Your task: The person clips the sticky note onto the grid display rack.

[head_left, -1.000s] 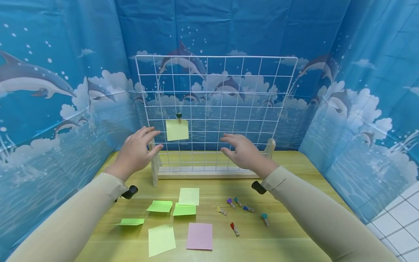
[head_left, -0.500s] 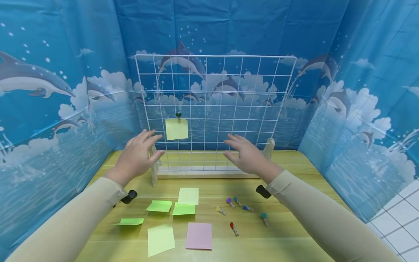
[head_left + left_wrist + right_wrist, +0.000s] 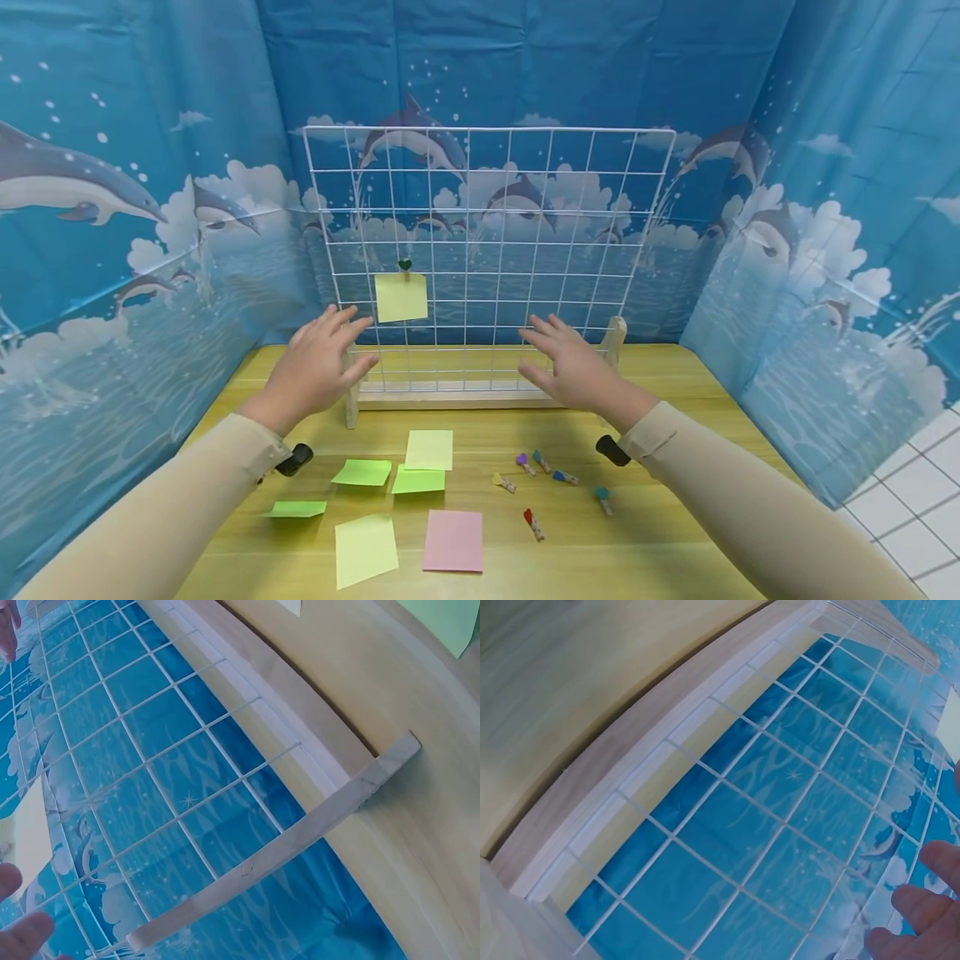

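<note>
Both hands hover in front of a white wire grid (image 3: 480,243) on a wooden stand (image 3: 465,398). My left hand (image 3: 315,365) has its fingers spread and holds nothing, near the grid's lower left. A pale yellow sticky note (image 3: 401,297) hangs on the grid just beyond it, under a small clothespin with a dark green heart (image 3: 406,265). Toward the grid's lower right, my right hand (image 3: 577,367) is likewise spread with nothing in it. In the right wrist view its fingertips (image 3: 915,907) show at the right edge.
On the table (image 3: 600,567) lie green notes (image 3: 363,472), pale yellow notes (image 3: 367,551) and a pink note (image 3: 453,541). Several heart clothespins lie to the right, including a red one (image 3: 533,524) and a teal one (image 3: 603,500). A dolphin-print curtain (image 3: 480,67) surrounds the table.
My right hand has drawn back slightly to the right and down, its fingers spreading wider. The left hand has dropped a little. The note on the grid stays put.
</note>
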Demonstrator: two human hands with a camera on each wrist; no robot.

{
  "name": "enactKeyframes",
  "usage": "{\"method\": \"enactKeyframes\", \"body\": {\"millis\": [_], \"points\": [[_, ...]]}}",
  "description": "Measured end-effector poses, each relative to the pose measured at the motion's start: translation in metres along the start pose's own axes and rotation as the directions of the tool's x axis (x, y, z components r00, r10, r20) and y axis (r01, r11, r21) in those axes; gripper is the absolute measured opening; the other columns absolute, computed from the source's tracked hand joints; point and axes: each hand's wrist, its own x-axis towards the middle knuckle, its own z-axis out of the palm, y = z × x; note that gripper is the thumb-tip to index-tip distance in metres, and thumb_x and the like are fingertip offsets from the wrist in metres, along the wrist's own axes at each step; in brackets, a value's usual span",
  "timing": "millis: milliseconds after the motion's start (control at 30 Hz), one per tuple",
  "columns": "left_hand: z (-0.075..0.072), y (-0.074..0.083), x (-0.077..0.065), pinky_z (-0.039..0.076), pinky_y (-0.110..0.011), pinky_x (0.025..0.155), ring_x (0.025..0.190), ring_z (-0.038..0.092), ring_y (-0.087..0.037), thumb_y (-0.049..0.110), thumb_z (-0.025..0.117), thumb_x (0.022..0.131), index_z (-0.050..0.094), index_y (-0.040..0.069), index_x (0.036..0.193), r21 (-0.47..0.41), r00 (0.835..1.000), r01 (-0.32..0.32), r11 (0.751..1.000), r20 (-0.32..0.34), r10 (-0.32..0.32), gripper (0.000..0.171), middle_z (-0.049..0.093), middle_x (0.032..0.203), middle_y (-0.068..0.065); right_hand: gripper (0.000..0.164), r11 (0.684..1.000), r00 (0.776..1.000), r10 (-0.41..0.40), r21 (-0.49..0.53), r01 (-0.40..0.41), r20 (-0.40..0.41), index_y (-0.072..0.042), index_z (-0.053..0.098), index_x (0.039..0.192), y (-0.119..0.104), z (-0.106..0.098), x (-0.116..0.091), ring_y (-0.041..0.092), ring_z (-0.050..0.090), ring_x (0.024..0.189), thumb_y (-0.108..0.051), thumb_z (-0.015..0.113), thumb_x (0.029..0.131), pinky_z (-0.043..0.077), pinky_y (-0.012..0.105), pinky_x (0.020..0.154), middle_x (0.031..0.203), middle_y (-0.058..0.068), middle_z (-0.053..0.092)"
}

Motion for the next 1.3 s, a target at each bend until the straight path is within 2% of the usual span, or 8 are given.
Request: {"method": "enactKeyframes", "body": {"millis": [333, 633, 867, 1067, 1300], "points": [[0.008, 0.001, -0.004, 0.023, -0.073, 0.123, 0.159, 0.021, -0.050, 0.049, 0.059, 0.106, 0.043, 0.017, 0.162, -0.005, 0.999, -0.003, 1.000, 0.048, 0.003, 0.067, 0.034, 0.170, -0.019, 0.070, 1.000, 1.000, 0.002, -0.017, -0.002, 0.019, -0.014, 0.037, 0.165, 0.009, 0.007, -0.010, 0.046, 0.013, 0.162, -0.044, 0.061, 0.107, 0.015, 0.067, 0.128, 0.175, 0.017, 0.022], [0.013, 0.005, -0.007, 0.023, -0.071, 0.125, 0.159, 0.022, -0.049, 0.050, 0.063, 0.104, 0.043, 0.017, 0.162, 0.018, 0.998, -0.009, 1.000, 0.056, 0.008, 0.069, 0.035, 0.169, -0.019, 0.070, 0.999, 1.000, 0.004, -0.034, -0.003, 0.017, -0.012, 0.038, 0.164, 0.015, 0.011, -0.015, 0.048, 0.014, 0.162, -0.043, 0.063, 0.106, 0.016, 0.068, 0.128, 0.174, 0.019, 0.023], [0.019, 0.008, -0.010, 0.024, -0.070, 0.125, 0.160, 0.020, -0.048, 0.052, 0.062, 0.104, 0.044, 0.016, 0.162, 0.023, 0.997, -0.025, 0.999, 0.069, 0.023, 0.069, 0.037, 0.168, -0.019, 0.071, 0.999, 0.999, 0.024, -0.036, -0.023, 0.031, -0.015, 0.038, 0.165, 0.020, 0.016, -0.019, 0.048, 0.014, 0.162, -0.046, 0.062, 0.106, 0.017, 0.069, 0.127, 0.175, 0.017, 0.023], [0.023, 0.011, -0.011, 0.023, -0.069, 0.125, 0.159, 0.025, -0.049, 0.053, 0.062, 0.104, 0.044, 0.018, 0.162, 0.028, 0.995, -0.034, 0.999, 0.090, 0.031, 0.070, 0.038, 0.168, -0.018, 0.072, 0.999, 0.998, 0.042, -0.019, -0.041, 0.056, -0.015, 0.036, 0.165, 0.022, 0.018, -0.022, 0.048, 0.012, 0.162, -0.046, 0.061, 0.106, 0.018, 0.071, 0.126, 0.175, 0.016, 0.021], [0.031, 0.014, -0.012, 0.029, -0.073, 0.120, 0.156, 0.030, -0.051, 0.048, 0.067, 0.102, 0.048, 0.016, 0.159, 0.020, 0.996, -0.050, 0.999, 0.080, 0.048, 0.068, 0.042, 0.166, -0.019, 0.071, 0.999, 0.998, 0.033, -0.013, -0.032, 0.054, -0.011, 0.038, 0.164, 0.025, 0.023, -0.028, 0.049, 0.013, 0.161, -0.044, 0.062, 0.106, 0.021, 0.071, 0.125, 0.175, 0.018, 0.020]]}}
